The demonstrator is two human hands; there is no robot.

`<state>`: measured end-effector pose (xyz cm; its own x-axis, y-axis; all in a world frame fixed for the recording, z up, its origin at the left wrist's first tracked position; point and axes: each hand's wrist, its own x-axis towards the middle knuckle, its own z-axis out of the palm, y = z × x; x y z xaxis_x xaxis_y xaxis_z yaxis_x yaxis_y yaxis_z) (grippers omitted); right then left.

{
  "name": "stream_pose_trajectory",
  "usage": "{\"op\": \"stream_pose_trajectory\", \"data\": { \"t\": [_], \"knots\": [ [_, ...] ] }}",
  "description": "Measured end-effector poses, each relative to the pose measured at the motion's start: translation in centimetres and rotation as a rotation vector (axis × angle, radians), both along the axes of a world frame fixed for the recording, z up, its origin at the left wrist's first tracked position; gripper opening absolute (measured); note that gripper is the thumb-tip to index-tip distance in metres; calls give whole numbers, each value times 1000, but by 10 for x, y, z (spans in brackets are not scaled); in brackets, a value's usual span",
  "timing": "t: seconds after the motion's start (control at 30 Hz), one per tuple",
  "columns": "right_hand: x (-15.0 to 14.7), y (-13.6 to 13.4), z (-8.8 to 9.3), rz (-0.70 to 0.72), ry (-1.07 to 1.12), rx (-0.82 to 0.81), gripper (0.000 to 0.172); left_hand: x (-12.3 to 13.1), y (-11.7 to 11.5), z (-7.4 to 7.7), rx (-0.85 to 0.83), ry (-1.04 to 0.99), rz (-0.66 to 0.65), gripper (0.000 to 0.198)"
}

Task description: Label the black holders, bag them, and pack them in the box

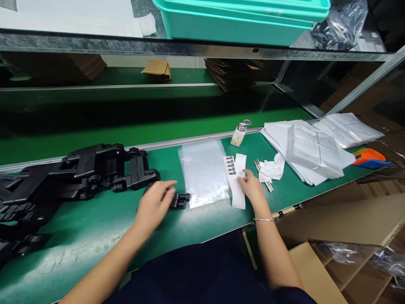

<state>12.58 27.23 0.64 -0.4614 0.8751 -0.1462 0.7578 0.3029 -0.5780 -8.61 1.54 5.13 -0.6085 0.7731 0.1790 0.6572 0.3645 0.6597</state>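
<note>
Fingers of the left hand point(155, 203) curl loosely over a black plastic part point(177, 200), not clamped. Right hand point(252, 185) fingers press the label strip point(236, 181) flat. Clear bag point(204, 172) between them lies empty; black parts point(79, 173) wait heaped on the table point(95, 228).

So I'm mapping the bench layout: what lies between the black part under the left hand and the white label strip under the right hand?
In the head view, a clear plastic bag lies flat between the black part and the white label strip.
</note>
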Motion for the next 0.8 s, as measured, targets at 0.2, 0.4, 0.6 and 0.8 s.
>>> {"op": "stream_pose_trajectory", "data": {
  "t": [0.2, 0.4, 0.6, 0.8],
  "knots": [
    [-13, -14, -12, 39, 231, -25, 40, 52, 97, -16, -95, -381, -301, 30],
    [1, -29, -19, 48, 507, -64, 37, 62, 151, -42, 61, -846, -249, 55],
    [18, -38, -13, 78, 709, 129, 22, 81, 164, -50, 299, -1132, -316, 35],
    [25, -36, -12, 47, 501, 476, 19, 93, 161, -51, 240, -1101, -381, 39]
  ]
}}
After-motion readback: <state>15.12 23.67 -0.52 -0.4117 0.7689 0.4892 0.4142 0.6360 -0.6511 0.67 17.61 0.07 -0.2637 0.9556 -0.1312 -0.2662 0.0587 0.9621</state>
